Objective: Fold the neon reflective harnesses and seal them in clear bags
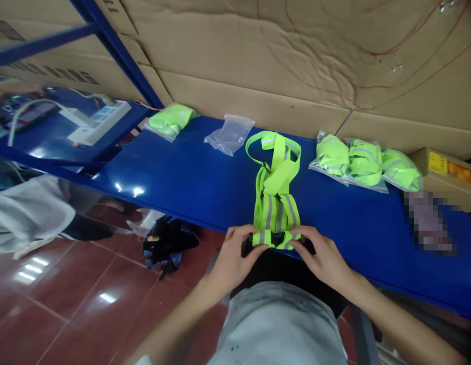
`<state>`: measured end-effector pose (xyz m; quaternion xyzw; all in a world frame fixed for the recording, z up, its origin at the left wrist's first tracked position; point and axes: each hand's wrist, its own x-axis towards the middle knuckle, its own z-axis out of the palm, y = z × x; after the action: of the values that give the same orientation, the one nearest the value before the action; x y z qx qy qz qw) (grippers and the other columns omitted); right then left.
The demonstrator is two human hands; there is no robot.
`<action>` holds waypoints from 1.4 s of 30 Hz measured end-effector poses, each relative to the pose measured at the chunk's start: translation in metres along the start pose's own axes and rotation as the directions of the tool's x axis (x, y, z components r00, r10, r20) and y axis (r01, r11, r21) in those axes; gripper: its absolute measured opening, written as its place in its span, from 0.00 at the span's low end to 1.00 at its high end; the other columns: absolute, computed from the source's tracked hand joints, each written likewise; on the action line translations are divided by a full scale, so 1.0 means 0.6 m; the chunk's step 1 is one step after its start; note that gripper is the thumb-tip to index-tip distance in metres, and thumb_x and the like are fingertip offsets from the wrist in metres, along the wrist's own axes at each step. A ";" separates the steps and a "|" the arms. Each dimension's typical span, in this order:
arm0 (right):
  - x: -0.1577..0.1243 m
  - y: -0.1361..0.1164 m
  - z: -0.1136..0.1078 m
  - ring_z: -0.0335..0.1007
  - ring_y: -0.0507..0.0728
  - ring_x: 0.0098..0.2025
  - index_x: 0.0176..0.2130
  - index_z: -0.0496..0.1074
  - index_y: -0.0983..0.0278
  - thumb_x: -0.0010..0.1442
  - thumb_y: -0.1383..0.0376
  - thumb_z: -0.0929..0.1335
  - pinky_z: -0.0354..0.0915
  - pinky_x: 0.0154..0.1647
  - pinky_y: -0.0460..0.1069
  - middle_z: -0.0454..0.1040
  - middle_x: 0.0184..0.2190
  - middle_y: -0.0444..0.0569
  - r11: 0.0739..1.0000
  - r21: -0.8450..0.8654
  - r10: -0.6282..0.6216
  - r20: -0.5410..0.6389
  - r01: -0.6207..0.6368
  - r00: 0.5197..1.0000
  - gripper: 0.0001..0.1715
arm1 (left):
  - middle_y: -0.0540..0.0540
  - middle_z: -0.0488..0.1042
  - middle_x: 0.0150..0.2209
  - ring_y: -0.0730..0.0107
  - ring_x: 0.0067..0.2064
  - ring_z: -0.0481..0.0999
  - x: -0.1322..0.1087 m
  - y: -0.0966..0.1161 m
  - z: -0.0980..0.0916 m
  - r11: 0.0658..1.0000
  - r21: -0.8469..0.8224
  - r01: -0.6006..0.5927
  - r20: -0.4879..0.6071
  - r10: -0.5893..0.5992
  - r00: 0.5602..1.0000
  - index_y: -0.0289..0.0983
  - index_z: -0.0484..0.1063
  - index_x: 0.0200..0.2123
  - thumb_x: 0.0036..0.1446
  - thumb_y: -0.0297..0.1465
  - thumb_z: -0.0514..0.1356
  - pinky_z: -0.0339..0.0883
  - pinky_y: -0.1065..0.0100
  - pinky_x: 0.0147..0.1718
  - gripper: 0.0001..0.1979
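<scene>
A neon yellow-green reflective vest made of straps [275, 185] lies on the blue table, its grey stripes running lengthwise and a loop at the far end. My left hand [235, 252] pinches the left side of its near, folded end between thumb and fingers. On the right side of that same end, my right hand [319, 253] pinches the strap too. A black buckle [277, 239] shows between the two hands. Beyond the vest and to its left lies a clear plastic bag [231, 134], which looks flat.
Bagged vests [364, 161] sit in a row at the back right, beside a cardboard box [454, 175]. Another bagged vest [170, 120] lies at the back left. A white power strip [101, 123] rests on the adjoining table, where another person's hand [17, 88] shows. Cardboard walls stand behind.
</scene>
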<state>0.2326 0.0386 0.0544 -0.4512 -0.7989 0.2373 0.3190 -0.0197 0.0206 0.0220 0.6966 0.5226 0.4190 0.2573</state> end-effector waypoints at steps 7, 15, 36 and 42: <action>0.026 0.011 -0.004 0.77 0.58 0.44 0.52 0.74 0.60 0.71 0.62 0.68 0.77 0.43 0.51 0.74 0.48 0.56 0.998 -0.010 0.056 -0.012 -0.056 0.998 0.11 | 0.43 0.76 0.48 0.59 0.49 0.78 0.050 0.019 -0.021 0.985 0.089 0.145 0.147 -0.157 0.977 0.41 0.71 0.53 0.63 0.38 0.67 0.75 0.61 0.46 0.17; 0.018 0.011 -0.005 0.77 0.60 0.53 0.57 0.73 0.59 0.72 0.67 0.65 0.76 0.54 0.56 0.77 0.52 0.55 0.989 -0.142 -0.021 0.080 0.032 0.997 0.16 | 0.43 0.71 0.51 0.64 0.48 0.77 0.065 0.025 -0.018 0.992 0.122 0.026 0.137 -0.043 0.990 0.41 0.70 0.52 0.66 0.33 0.64 0.75 0.63 0.48 0.13; 0.018 0.013 -0.005 0.78 0.61 0.47 0.52 0.73 0.66 0.74 0.63 0.63 0.74 0.46 0.56 0.81 0.45 0.56 0.888 -0.357 -0.245 0.165 0.289 0.955 0.13 | 0.40 0.78 0.46 0.59 0.45 0.77 0.085 0.017 -0.044 0.826 0.328 -0.459 0.331 0.354 0.875 0.36 0.72 0.50 0.71 0.42 0.56 0.70 0.61 0.42 0.16; 0.076 0.034 0.000 0.73 0.60 0.37 0.45 0.74 0.65 0.77 0.61 0.59 0.67 0.39 0.54 0.78 0.35 0.52 0.932 -0.339 -0.104 0.094 0.129 0.990 0.17 | 0.40 0.73 0.48 0.60 0.46 0.74 0.123 0.003 -0.016 0.934 0.286 -0.215 0.276 0.135 0.952 0.36 0.72 0.41 0.72 0.42 0.54 0.68 0.59 0.45 0.16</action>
<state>0.2265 0.0881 0.0543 -0.4427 -0.8647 0.0913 0.2189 -0.0195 0.0888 0.0518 0.8198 0.4808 0.2607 0.1694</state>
